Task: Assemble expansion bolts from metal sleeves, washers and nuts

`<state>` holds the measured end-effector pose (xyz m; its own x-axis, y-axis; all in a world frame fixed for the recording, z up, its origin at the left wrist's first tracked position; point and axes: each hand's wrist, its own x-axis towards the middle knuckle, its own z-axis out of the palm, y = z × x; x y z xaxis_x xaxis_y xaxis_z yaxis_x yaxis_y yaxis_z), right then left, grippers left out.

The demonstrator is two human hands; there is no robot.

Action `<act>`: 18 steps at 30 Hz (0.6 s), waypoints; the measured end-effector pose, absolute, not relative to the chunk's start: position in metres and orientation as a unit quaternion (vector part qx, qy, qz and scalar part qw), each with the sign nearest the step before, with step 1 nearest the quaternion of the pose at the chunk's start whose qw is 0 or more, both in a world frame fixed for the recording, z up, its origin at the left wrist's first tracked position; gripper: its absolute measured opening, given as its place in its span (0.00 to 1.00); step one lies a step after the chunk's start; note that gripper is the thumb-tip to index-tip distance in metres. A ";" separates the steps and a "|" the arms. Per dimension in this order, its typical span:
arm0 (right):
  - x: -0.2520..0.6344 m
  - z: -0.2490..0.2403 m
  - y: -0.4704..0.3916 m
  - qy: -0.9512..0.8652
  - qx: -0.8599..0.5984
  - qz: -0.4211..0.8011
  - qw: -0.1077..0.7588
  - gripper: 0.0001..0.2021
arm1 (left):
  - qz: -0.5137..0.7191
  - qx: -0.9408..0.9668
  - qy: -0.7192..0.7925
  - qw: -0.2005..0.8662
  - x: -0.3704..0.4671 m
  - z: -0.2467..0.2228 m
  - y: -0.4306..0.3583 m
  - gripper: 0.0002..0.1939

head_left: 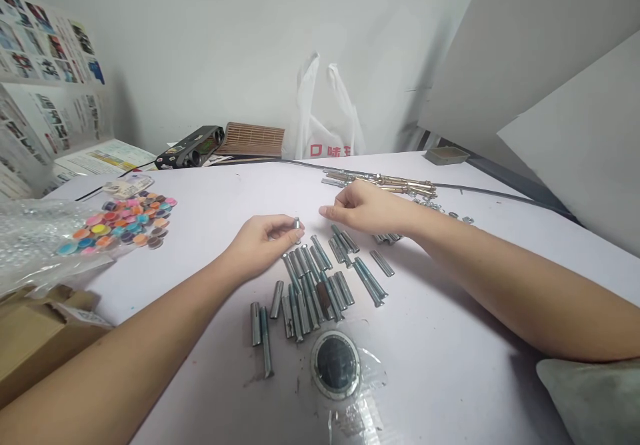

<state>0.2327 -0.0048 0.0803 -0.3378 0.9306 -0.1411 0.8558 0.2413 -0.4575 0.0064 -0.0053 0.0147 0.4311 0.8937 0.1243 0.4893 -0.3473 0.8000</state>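
Observation:
My left hand [270, 238] is closed, thumb and fingers pinching an expansion bolt [297, 223]. Only the bolt's short silvery end shows above the thumb; the fingers hide the rest. To the right, my right hand [357, 208] is held over the table with the thumb stretched out and the fingers loosely bent. I see nothing in it, though its far side is hidden. Loose metal sleeves [382, 263] and bluish cone-ended bolts [370, 281] lie below both hands. Just beyond the right hand are brass-coloured and silver bolts [400, 183] in a row.
Nuts and washers [468, 219] lie by my right forearm. Coloured caps [125, 221], clear plastic wrap [35, 231] and a cardboard box [45, 338] are at left. A round dark disc [335, 365] is taped in front. A white bag [325, 125] stands at the back.

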 end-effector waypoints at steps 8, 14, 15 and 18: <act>0.268 0.097 -0.002 -0.756 -0.618 0.135 -0.167 0.23 | 0.275 0.774 0.440 0.364 0.004 0.011 -0.003 0.12; 0.275 0.093 -0.014 -0.764 -0.549 0.188 -0.282 0.16 | 0.267 0.777 0.442 0.361 0.002 0.010 -0.004 0.12; 0.274 0.092 -0.015 -0.775 -0.522 0.218 -0.282 0.14 | 0.266 0.778 0.442 0.359 0.002 0.010 -0.004 0.12; 0.272 0.092 -0.015 -0.793 -0.478 0.277 -0.256 0.07 | 0.266 0.782 0.440 0.353 0.003 0.011 -0.004 0.12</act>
<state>0.2723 -0.0146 0.0916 -0.4112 0.6171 -0.6709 0.9005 0.3894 -0.1937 0.0027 -0.0040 0.0110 0.4718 0.8754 0.1053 0.4999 -0.3640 0.7859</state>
